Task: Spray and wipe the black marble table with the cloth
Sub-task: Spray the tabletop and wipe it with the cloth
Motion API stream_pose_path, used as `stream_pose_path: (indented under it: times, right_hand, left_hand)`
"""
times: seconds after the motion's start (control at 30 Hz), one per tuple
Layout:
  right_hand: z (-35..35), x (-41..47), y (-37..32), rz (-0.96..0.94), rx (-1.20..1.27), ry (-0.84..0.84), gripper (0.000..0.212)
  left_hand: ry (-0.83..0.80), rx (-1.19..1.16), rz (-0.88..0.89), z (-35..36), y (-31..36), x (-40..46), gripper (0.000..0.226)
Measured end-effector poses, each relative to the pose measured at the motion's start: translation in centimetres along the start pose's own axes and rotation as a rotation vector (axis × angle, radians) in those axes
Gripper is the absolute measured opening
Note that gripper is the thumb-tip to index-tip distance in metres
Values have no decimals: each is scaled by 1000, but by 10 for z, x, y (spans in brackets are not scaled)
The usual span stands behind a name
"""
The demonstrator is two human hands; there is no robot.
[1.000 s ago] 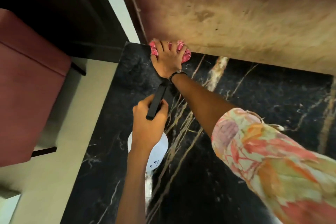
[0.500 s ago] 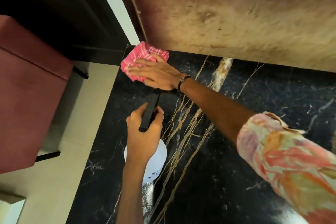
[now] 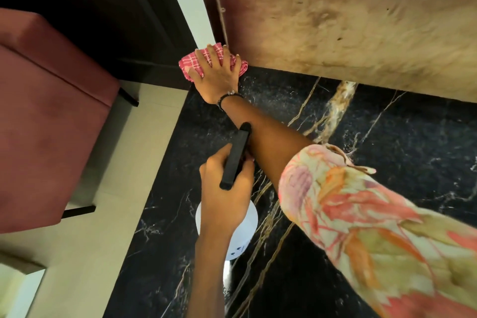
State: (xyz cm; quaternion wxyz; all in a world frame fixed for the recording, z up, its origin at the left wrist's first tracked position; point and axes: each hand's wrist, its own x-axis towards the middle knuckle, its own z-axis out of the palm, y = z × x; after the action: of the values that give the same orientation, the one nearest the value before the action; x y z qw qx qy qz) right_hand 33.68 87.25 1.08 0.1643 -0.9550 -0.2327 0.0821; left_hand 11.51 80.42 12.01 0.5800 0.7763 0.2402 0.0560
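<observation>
Head view: right hand (image 3: 215,76) flat, fingers spread, pressing the pink checked cloth (image 3: 206,60) onto the far-left corner of the black marble tabletop (image 3: 387,162), hard against the wall. Left hand (image 3: 225,188) closed around the spray bottle (image 3: 238,235), nozzle aimed toward that corner. Unwiped marble probably lies right and nearer, so the next stroke pulls that way.

The right hand (image 3: 216,76) has swung back toward twelve o'clock: half a second ago its fingers lay pointing to nine o'clock, and now they point up at the table's far left corner, flat on the pink cloth (image 3: 192,64). The cloth has gone with it, from just short of the corner up against the brown wall (image 3: 348,20).
</observation>
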Motion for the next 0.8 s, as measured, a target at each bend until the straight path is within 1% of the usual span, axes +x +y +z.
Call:
stream_pose_path:
  times: [0.1,0.17,0.27,0.33,0.47,0.63,0.73,0.8]
  right_hand:
    - [5,-19,16,-173,-57,49,78]
    - [3,-19,25,-215,-104,42,81]
    - [-2,-8,24,-82,-82,29,82]
    - [-6,-9,29,5,-68,50,82]
    - [-18,-39,71,54,-76,105,78]
    - [-45,-97,153,122,-60,150,76]
    - [-68,-144,218,160,-72,164,74]
    - [-81,-175,263,188,-89,172,73]
  left_hand:
    - [4,24,5,0,-1,-2,30]
    - [13,29,0,1,-1,-2,31]
    - [30,35,5,2,0,-4,27]
    - [35,47,17,4,-1,-7,24]
    - [37,69,-8,15,1,-13,18]
    - [39,47,-48,54,17,-29,17]
    - [32,43,-47,95,32,-45,23]
    - [15,40,-44,125,43,-58,21]
